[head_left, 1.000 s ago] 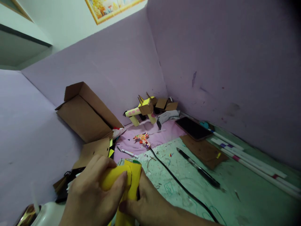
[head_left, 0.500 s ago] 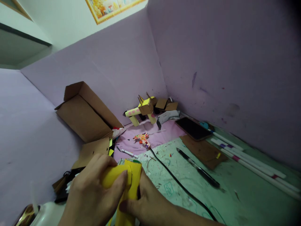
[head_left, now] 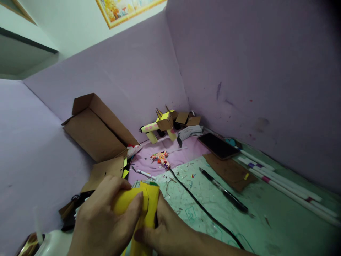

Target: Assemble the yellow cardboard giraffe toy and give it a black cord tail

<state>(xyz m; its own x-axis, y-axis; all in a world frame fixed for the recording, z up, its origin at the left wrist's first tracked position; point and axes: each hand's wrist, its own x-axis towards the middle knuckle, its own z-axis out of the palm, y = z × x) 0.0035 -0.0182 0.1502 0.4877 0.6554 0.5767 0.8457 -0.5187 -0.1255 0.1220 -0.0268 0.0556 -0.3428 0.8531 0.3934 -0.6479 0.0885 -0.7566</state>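
Observation:
Low in the middle of the view, my left hand [head_left: 102, 217] wraps round a short yellow paper tube [head_left: 122, 201], its thumb lying along the near side. The tube's end is against a longer upright yellow paper piece [head_left: 151, 204], with a patch of green at its top. My right hand [head_left: 173, 225] grips that longer piece from the right, thumb across its front. Both hands are closed, and they hide much of the two yellow parts. Beyond them lies a colourfully patterned hot glue gun [head_left: 161, 158] with a black cord [head_left: 202, 204] running toward me.
A yellow paper animal [head_left: 165, 122] with pink spots stands near the back corner. An open cardboard box [head_left: 97, 129] leans at the left wall. To the right lie a phone [head_left: 218, 145], brown cardboard [head_left: 231, 172], a black pen [head_left: 225, 192] and several white sticks [head_left: 282, 181].
Both hands keep their hold on the yellow paper pieces, which have shifted very slightly left. The rest of the scene has barely moved.

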